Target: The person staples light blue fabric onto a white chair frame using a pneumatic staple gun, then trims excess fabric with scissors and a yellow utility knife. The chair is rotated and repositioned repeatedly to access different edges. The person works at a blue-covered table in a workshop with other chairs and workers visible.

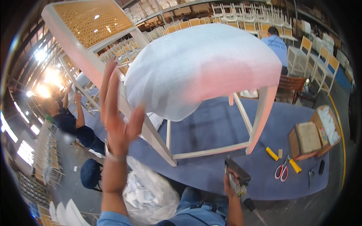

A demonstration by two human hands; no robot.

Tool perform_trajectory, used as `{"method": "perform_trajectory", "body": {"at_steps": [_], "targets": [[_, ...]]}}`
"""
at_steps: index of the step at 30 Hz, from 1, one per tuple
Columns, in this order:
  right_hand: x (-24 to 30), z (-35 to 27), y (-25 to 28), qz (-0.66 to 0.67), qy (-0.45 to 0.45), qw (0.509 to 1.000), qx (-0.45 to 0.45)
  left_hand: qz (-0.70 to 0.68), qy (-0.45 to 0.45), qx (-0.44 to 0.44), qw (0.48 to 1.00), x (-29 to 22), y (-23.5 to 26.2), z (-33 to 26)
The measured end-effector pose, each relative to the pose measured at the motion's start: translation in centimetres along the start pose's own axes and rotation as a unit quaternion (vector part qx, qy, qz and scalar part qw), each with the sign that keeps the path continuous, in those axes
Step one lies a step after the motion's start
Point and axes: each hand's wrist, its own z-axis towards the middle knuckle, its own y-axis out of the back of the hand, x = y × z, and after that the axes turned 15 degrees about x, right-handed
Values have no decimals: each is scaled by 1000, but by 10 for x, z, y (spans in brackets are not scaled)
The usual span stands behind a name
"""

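Note:
A white wooden chair (258,116) stands on the blue-covered table, with a woven cane backrest (96,22) at the upper left. Pale fabric (203,67) covers its seat, and a loose flap hangs at the near left side. My left hand (120,126) is raised by the back post, fingers stretched out and slightly blurred, holding nothing. Whether it touches the chair I cannot tell. Low in front of the chair, my right hand (229,184) grips a staple gun (239,175) with an air hose at its lower end; the gun is apart from the chair.
Red-handled scissors (281,172), yellow-handled tools (272,153) and a cardboard box (306,140) lie on the table's right (260,188). A clear plastic bag (147,188) of scraps is below. People work at left (81,126) and behind (277,47); stacked chairs (249,15) stand beyond.

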Motion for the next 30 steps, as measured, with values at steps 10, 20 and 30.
{"method": "perform_trajectory", "body": {"at_steps": [10,20,30], "targets": [[158,167,24,145,281,925,-210,-60,14,440,896,24,-62,125],[180,231,7,168,372,874,-266,191,-109,259,940,-27,-72,63],[183,261,-3,167,377,878,-244,259,-57,254,930,-37,-79,38]]}}
